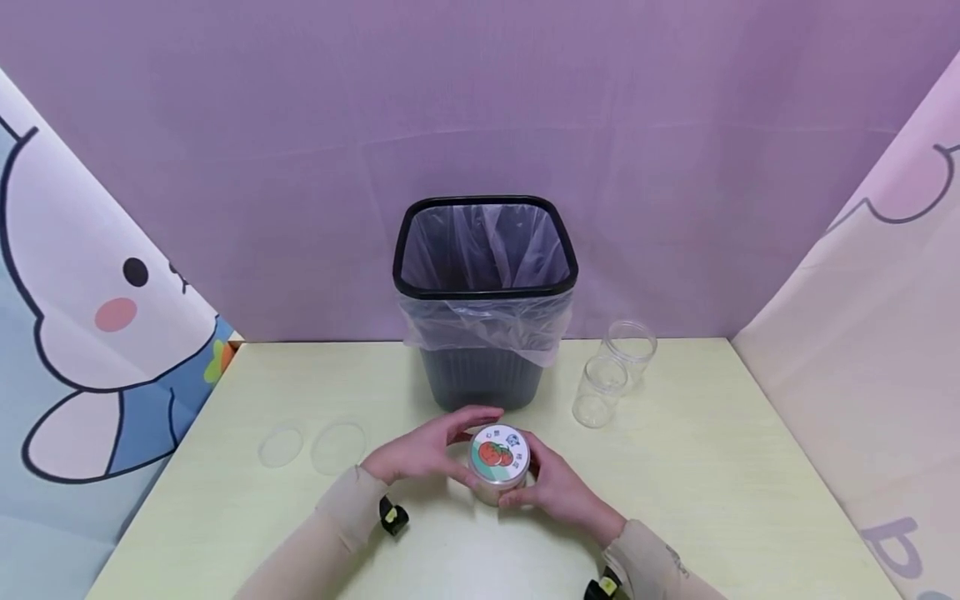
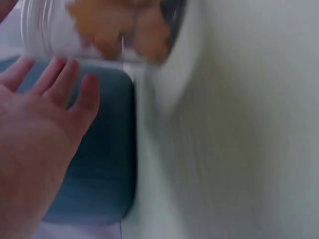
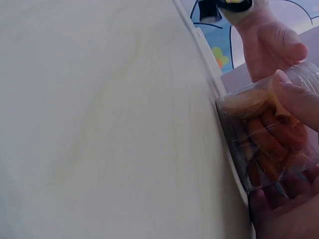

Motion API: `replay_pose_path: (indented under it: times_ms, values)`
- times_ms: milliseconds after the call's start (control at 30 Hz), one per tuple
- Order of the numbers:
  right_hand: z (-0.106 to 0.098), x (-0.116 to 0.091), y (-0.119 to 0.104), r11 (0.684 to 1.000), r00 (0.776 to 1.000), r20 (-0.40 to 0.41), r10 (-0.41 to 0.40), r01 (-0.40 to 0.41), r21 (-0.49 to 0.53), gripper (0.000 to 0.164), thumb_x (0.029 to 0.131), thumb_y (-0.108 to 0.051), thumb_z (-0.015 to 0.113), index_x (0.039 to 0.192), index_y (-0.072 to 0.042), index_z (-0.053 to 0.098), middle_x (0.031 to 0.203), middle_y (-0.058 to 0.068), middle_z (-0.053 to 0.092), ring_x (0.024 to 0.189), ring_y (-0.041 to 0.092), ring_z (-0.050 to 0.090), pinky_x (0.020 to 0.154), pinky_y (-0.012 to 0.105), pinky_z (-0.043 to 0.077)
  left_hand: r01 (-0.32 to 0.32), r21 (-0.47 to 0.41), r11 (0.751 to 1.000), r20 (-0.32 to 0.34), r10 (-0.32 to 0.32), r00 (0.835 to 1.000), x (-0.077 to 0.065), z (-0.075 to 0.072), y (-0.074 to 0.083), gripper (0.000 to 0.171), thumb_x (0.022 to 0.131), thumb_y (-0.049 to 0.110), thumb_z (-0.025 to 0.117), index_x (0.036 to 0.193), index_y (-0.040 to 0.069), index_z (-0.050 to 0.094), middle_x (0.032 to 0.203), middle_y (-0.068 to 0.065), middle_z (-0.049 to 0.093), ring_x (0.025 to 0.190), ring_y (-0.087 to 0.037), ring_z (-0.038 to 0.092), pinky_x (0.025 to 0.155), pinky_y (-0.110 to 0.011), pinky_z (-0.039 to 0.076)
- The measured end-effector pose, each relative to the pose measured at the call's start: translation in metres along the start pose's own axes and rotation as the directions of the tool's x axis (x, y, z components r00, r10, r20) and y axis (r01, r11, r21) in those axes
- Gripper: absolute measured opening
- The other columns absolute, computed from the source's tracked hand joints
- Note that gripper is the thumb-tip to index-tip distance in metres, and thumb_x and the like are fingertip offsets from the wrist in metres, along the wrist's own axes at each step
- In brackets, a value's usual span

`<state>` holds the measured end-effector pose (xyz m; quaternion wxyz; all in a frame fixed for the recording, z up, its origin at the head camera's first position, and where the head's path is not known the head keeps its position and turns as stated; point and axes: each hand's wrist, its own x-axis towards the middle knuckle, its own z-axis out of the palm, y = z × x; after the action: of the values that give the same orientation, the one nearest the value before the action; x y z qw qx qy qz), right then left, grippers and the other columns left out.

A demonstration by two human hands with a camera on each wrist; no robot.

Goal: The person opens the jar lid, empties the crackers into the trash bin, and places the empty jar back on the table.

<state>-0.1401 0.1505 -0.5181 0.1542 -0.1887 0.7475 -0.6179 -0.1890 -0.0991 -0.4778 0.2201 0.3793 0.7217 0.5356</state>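
A clear round jar (image 1: 498,454) has a white-and-green lid label showing orange fruit. Orange-brown pieces (image 3: 276,137) show through its wall in the right wrist view. My right hand (image 1: 558,487) grips the jar from the right, thumb on the near side and fingers round the far side. To the left is my left hand (image 1: 423,450), its fingers spread around the lid's height. In the left wrist view that hand's fingers (image 2: 87,94) look fairly straight beside the jar's rim; contact there is hard to tell.
Behind the jar stands a grey bin (image 1: 483,375) with a black rim and clear liner. Two transparent open jars, one nearer (image 1: 596,404) and one behind (image 1: 632,343), stand to its right. Two thin clear discs, a smaller one (image 1: 281,444) and a larger one (image 1: 339,447), lie at left.
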Motion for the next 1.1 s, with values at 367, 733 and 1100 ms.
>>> replay_pose_path:
  times_ms: [367,733,1100]
  values:
    - [0.001,-0.001,-0.001,1.0,1.0,-0.011,0.006,-0.006,-0.007,0.087,0.071,-0.009,0.09,0.145,-0.011,0.044,0.138,0.003,0.053,0.133,0.023,0.045,0.107,0.023,0.034,0.025,0.027,0.999,0.073,-0.027,0.997,0.01,-0.006,-0.003,0.096,0.072,0.01,0.088,0.154,0.014,0.037,0.155,-0.008,0.04,0.14,-0.019,0.038,0.113,-0.044,0.03]
    - [0.0,-0.002,0.0,0.999,1.0,-0.017,0.026,-0.027,-0.032,0.088,0.069,-0.016,0.091,0.144,-0.013,0.046,0.139,0.001,0.054,0.136,0.022,0.043,0.112,0.03,0.03,0.005,0.15,0.989,-0.011,-0.004,1.0,0.012,0.016,0.006,0.095,0.066,0.02,0.093,0.148,0.018,0.046,0.15,0.006,0.043,0.134,-0.015,0.041,0.113,-0.039,0.029]
    - [0.0,-0.002,0.001,1.0,1.0,-0.015,0.021,-0.021,-0.016,0.088,0.073,-0.013,0.089,0.147,-0.012,0.042,0.145,0.005,0.05,0.139,0.025,0.039,0.114,0.035,0.028,0.056,0.144,0.988,-0.263,-0.017,0.965,0.005,0.039,0.019,0.096,0.063,0.022,0.095,0.147,0.017,0.05,0.143,0.005,0.047,0.127,-0.018,0.047,0.108,-0.044,0.035]
